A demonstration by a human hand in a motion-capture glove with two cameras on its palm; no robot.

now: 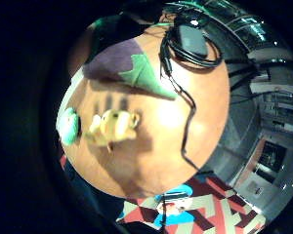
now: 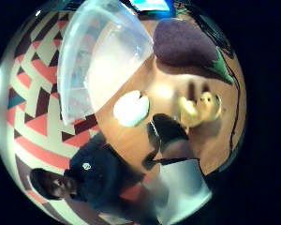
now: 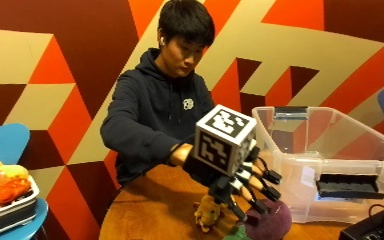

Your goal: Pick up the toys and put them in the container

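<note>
The gloved right hand's grip (image 3: 242, 185) hovers with fingers spread, holding nothing, above a small yellow plush toy (image 3: 208, 212) at lower centre on the counter (image 3: 152, 210). It looks soft and light; pinching its body should do. The clear container (image 3: 325, 160) stands at right.
</note>
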